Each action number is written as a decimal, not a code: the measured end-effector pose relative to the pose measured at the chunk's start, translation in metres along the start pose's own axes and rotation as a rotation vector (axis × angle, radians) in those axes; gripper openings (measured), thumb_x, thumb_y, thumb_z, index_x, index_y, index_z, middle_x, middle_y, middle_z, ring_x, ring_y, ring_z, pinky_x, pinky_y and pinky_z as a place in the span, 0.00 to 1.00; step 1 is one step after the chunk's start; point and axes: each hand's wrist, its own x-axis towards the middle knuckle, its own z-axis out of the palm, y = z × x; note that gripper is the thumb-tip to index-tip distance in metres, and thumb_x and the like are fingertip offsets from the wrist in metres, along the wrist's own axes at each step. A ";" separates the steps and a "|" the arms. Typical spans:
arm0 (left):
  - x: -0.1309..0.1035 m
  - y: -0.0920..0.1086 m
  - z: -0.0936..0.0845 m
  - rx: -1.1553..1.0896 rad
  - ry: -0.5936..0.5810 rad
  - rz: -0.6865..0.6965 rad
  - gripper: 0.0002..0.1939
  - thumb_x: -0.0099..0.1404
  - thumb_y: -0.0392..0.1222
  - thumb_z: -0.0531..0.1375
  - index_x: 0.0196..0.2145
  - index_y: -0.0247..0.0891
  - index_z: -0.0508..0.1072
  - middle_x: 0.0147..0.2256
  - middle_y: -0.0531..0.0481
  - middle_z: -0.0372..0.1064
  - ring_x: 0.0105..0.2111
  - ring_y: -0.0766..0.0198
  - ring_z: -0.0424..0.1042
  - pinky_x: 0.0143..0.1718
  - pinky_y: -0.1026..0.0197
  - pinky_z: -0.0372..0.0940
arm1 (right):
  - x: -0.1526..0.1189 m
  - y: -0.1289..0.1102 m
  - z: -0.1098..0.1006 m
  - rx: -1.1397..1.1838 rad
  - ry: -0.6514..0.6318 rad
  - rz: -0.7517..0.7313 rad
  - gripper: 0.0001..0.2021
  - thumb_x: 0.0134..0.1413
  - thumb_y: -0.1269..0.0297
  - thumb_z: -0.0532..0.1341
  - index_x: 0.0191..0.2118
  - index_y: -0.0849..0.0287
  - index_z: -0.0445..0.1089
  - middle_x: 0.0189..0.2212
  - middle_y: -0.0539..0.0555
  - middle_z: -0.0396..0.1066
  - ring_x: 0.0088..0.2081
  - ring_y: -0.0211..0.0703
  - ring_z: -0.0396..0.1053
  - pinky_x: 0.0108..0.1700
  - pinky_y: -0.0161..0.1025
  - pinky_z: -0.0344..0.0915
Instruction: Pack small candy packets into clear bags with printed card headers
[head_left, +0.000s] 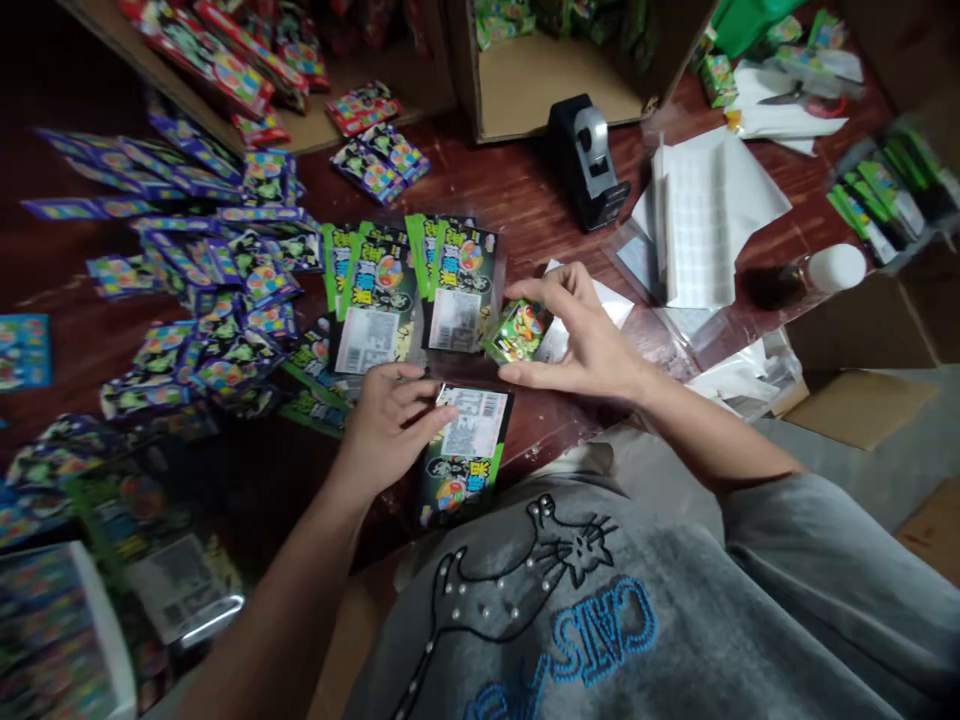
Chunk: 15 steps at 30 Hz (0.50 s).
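Near the table's front edge, my left hand (394,425) grips the upper end of a black and green packet (469,450) with a white barcode label. My right hand (581,345) pinches a small green box (519,332) between thumb and fingers, just right of the flat packets. Behind my hands lie two groups of similar black and green packets, one on the left (375,300) and one on the right (459,285), both bearing barcode labels.
Purple sachets (247,270) are heaped at the left. Cardboard boxes (551,88) with red and green packs stand at the back. A tape dispenser (589,165), a sheet of labels (697,225) and a white-capped bottle (832,268) are on the right; a clear tub (101,620) is lower left.
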 end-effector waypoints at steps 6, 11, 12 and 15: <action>-0.017 -0.006 0.005 -0.022 0.060 0.068 0.23 0.58 0.51 0.75 0.43 0.42 0.70 0.40 0.49 0.81 0.39 0.61 0.82 0.41 0.60 0.76 | 0.013 -0.020 0.079 0.275 0.185 0.122 0.23 0.75 0.39 0.56 0.53 0.55 0.65 0.46 0.56 0.69 0.49 0.49 0.68 0.55 0.49 0.69; -0.033 -0.011 -0.008 -0.067 0.121 0.095 0.24 0.57 0.49 0.76 0.46 0.41 0.73 0.42 0.47 0.82 0.42 0.59 0.82 0.43 0.60 0.77 | 0.005 -0.024 0.090 0.229 -0.030 0.025 0.20 0.80 0.48 0.51 0.63 0.54 0.66 0.54 0.58 0.75 0.50 0.50 0.70 0.58 0.52 0.64; -0.035 -0.012 -0.010 -0.078 0.122 0.092 0.25 0.57 0.48 0.76 0.46 0.41 0.72 0.42 0.47 0.82 0.42 0.59 0.82 0.42 0.60 0.77 | 0.004 -0.023 0.085 0.181 -0.079 -0.002 0.19 0.80 0.49 0.52 0.61 0.54 0.70 0.51 0.57 0.77 0.50 0.51 0.70 0.58 0.53 0.62; -0.041 -0.017 -0.009 -0.106 0.117 0.105 0.25 0.57 0.46 0.77 0.47 0.41 0.72 0.42 0.47 0.82 0.39 0.60 0.82 0.40 0.61 0.77 | 0.006 -0.021 0.072 0.098 -0.149 -0.070 0.18 0.79 0.50 0.56 0.57 0.55 0.75 0.45 0.55 0.79 0.47 0.51 0.69 0.57 0.52 0.59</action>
